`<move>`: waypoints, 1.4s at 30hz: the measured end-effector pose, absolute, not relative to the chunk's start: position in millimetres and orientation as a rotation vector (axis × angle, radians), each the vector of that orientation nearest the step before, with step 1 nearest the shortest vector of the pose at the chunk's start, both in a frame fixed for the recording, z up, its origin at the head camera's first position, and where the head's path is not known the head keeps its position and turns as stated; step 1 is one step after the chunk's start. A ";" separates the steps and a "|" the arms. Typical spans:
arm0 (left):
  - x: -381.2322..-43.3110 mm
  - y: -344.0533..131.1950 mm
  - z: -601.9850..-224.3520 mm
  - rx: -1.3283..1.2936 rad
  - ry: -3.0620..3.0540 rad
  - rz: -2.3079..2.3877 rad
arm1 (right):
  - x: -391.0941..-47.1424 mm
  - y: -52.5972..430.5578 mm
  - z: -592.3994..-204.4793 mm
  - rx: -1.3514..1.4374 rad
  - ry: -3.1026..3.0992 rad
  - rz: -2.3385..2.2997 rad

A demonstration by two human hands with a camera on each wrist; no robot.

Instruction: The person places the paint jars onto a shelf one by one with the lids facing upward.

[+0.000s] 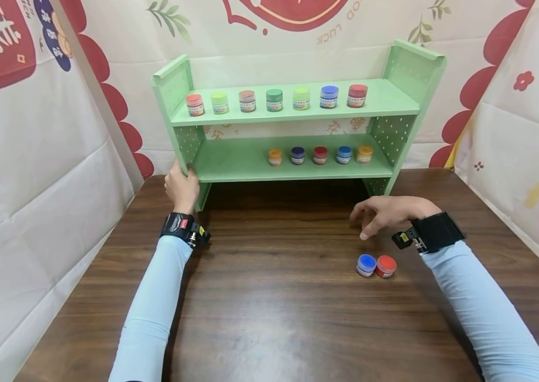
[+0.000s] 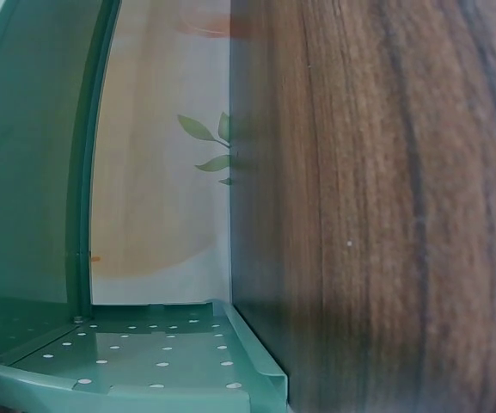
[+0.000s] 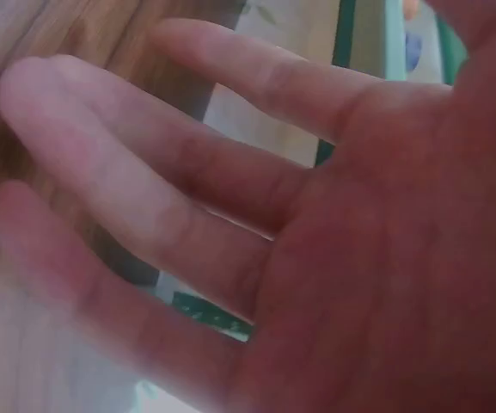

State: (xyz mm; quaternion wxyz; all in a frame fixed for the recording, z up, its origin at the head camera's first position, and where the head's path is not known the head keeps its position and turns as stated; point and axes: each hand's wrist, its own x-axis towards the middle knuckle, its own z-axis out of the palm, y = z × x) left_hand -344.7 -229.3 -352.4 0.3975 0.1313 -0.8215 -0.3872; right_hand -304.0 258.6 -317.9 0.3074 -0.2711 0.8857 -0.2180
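Note:
My left hand point(image 1: 182, 187) grips the lower left side panel of a two-tier green shelf point(image 1: 293, 178), the thumb at its front edge. In the left wrist view the perforated green panel point(image 2: 136, 348) fills the lower left, and the hand itself is hardly seen. Over the table, in front of the shelf's right end, hovers my right hand point(image 1: 386, 212), its fingers loosely bent and holding nothing; the right wrist view shows the bare palm point(image 3: 359, 249). Just below it on the table, a blue-lidded jar point(image 1: 366, 265) and a red-lidded jar point(image 1: 386, 266) stand side by side.
Several small jars with coloured lids line the upper tier point(image 1: 250, 121), and several more stand on the middle and right of the lower tier point(image 1: 231, 159). A printed white cloth point(image 1: 288, 63) hangs behind. The brown wooden table point(image 1: 269, 297) spreads in front.

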 end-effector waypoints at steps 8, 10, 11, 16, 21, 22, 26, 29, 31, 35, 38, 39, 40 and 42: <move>-343.9 -231.3 -352.0 0.338 -2.069 -0.979 | -309.6 265.8 -322.9 -0.573 2.111 -0.698; -344.0 -231.6 -352.2 0.338 -2.069 -0.980 | -309.6 265.9 -323.2 -0.550 2.071 -0.709; -344.2 -231.5 -352.2 0.337 -2.069 -0.980 | -309.3 265.9 -323.1 -0.546 2.057 -0.708; -345.4 -230.2 -352.0 0.329 -2.073 -0.978 | -305.8 266.9 -322.6 -0.540 2.027 -0.670; -346.3 -229.2 -351.7 0.329 -2.075 -0.979 | -302.1 270.5 -322.9 -0.536 2.027 -0.649; -346.6 -229.2 -351.8 0.328 -2.073 -0.979 | -301.9 271.2 -323.4 -0.539 2.028 -0.648; -346.6 -229.9 -353.1 0.331 -2.075 -0.977 | -302.4 272.6 -324.9 -0.551 2.025 -0.653; -346.2 -229.9 -354.1 0.335 -2.078 -0.977 | -303.0 274.0 -325.5 -0.552 2.025 -0.659; -346.0 -229.9 -354.0 0.333 -2.076 -0.981 | -303.6 276.1 -325.8 -0.530 2.026 -0.677; -346.0 -229.9 -353.3 0.332 -2.074 -0.987 | -306.1 282.9 -327.2 -0.496 2.045 -0.718; -346.2 -229.7 -353.1 0.336 -2.077 -0.991 | -308.3 288.0 -329.5 -0.553 2.100 -0.711; -346.3 -229.6 -353.2 0.337 -2.078 -0.992 | -309.3 289.5 -330.4 -0.573 2.117 -0.706; -346.4 -229.5 -353.2 0.339 -2.079 -0.993 | -309.9 290.7 -331.1 -0.601 2.141 -0.696; -346.4 -229.2 -353.4 0.337 -2.080 -0.994 | -311.5 292.6 -333.1 -0.649 2.182 -0.684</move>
